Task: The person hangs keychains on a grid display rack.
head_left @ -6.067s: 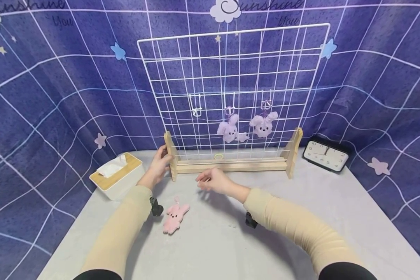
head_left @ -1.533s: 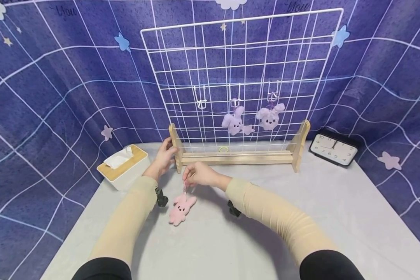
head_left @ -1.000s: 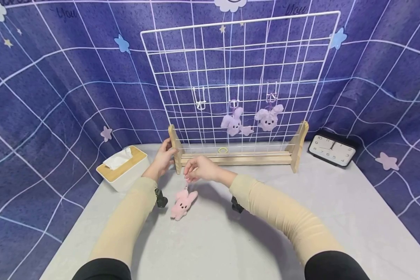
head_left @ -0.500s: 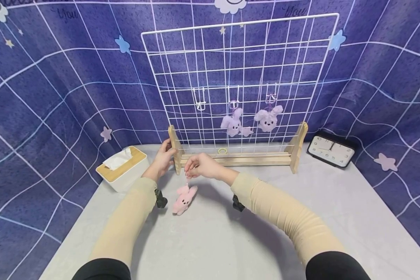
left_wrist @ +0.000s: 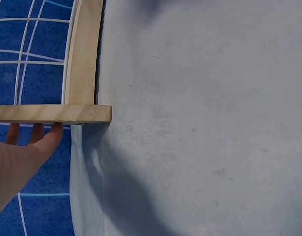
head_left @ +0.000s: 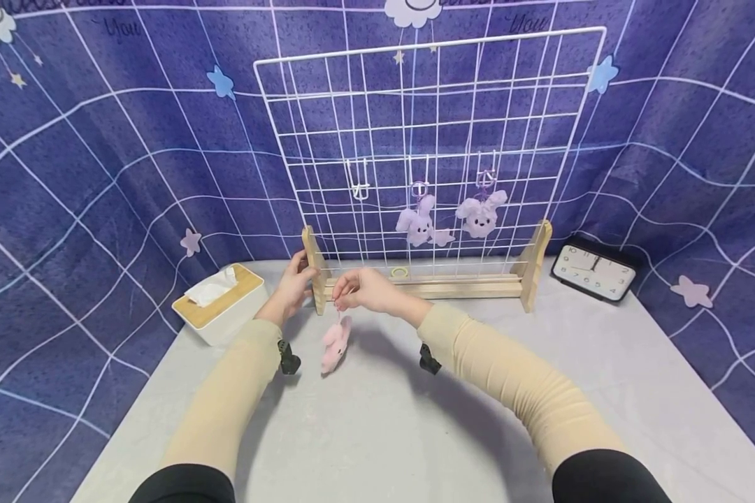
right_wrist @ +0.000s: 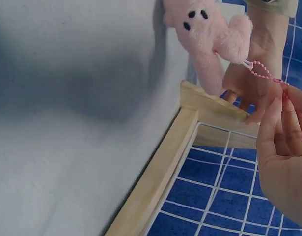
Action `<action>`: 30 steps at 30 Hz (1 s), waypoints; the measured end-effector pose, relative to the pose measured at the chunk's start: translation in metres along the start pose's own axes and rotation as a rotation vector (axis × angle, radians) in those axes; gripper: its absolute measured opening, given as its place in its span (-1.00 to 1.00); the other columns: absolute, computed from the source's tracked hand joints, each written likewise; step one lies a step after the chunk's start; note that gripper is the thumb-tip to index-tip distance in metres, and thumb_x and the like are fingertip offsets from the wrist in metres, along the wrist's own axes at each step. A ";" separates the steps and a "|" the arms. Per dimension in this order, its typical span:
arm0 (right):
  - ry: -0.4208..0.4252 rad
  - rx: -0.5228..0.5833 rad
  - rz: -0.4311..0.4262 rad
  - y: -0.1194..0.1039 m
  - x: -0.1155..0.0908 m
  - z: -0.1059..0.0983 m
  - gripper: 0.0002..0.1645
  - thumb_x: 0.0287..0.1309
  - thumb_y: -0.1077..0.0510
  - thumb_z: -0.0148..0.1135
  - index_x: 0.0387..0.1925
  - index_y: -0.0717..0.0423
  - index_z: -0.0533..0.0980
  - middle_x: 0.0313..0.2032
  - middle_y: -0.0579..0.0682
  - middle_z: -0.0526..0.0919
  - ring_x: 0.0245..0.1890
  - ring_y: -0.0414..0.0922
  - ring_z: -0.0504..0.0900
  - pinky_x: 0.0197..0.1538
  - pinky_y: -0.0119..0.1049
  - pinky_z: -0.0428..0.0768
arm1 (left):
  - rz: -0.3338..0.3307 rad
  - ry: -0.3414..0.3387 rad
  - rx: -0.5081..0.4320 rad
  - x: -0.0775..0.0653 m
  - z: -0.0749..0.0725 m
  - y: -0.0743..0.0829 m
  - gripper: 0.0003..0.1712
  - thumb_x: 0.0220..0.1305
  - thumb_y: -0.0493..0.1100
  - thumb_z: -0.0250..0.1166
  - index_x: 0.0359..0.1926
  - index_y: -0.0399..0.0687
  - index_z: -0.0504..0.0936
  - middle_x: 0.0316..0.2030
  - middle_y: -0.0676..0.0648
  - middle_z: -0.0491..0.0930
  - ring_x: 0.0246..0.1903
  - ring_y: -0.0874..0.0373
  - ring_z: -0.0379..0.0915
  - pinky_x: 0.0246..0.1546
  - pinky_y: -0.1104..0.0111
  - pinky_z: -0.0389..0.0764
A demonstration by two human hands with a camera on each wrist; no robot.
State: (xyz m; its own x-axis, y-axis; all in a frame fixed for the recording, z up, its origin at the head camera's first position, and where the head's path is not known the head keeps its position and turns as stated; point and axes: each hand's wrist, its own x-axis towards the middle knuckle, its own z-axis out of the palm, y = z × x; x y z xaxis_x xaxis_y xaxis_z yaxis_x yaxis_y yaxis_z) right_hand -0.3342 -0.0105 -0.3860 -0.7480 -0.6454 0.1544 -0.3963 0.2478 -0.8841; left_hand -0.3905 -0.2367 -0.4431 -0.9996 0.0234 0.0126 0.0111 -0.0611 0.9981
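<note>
My right hand point(head_left: 374, 290) pinches the pink bead chain point(right_wrist: 260, 75) of a pink plush rabbit keychain point(head_left: 335, 346), which dangles over the table just in front of the rack's left end. Its fluffy body and dark eyes show near the top of the right wrist view. My left hand point(head_left: 292, 286) rests its fingertips on the outer face of the wooden end piece point(left_wrist: 52, 114) that bears the white wire grid point(head_left: 437, 126). On the grid, two lilac plush rabbits point(head_left: 417, 226) hang from hooks by purple rings. A white hook point(head_left: 360, 191) left of them carries nothing.
A tissue box point(head_left: 220, 314) with a wooden lid stands left of the rack. At the right sits a black-framed clock point(head_left: 594, 271). A small yellow ring point(head_left: 399, 272) shows behind the rack's wooden crossbar point(head_left: 440, 288). Blue patterned cloth point(head_left: 163, 126) surrounds the table.
My right hand reached the pink rabbit's chain and raised it from the table, bringing it up toward the rack; the rabbit has turned sideways. My left hand stays at the wooden end piece.
</note>
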 end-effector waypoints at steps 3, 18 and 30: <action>0.017 -0.027 -0.015 -0.003 0.001 -0.004 -0.89 0.11 0.40 0.42 -0.29 0.29 0.66 -0.38 0.03 0.75 -0.35 -0.18 0.68 -0.21 -0.36 0.67 | -0.003 0.001 0.000 -0.001 0.000 0.000 -0.20 0.39 -0.42 0.00 0.59 -0.05 0.02 0.48 -0.30 0.09 0.42 -0.26 0.09 0.35 -0.26 0.20; 0.059 -0.023 -0.056 -0.024 0.001 -0.026 -0.88 0.10 0.46 0.40 -0.29 0.31 0.65 -0.37 0.12 0.76 -0.35 -0.12 0.72 -0.15 -0.34 0.68 | -0.002 -0.004 0.004 -0.003 0.000 0.001 -0.19 0.39 -0.41 -0.01 0.59 -0.05 -0.01 0.48 -0.31 0.06 0.43 -0.28 0.06 0.36 -0.26 0.18; 0.087 0.035 -0.035 -0.036 0.001 -0.042 -0.89 0.17 0.46 0.35 -0.25 0.35 0.63 -0.33 0.14 0.74 -0.30 -0.06 0.73 -0.08 -0.18 0.73 | -0.009 -0.013 0.008 -0.004 -0.001 0.002 -0.19 0.41 -0.39 0.01 0.60 -0.02 -0.02 0.50 -0.28 0.06 0.45 -0.26 0.05 0.37 -0.26 0.15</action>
State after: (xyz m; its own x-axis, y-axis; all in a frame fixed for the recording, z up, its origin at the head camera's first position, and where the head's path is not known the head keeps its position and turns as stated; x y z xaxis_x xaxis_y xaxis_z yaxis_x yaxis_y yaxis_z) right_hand -0.3428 0.0103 -0.3353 -0.7783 -0.5874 0.2218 -0.4051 0.1998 -0.8922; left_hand -0.3868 -0.2377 -0.4417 -0.9993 0.0368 0.0048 0.0028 -0.0531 0.9986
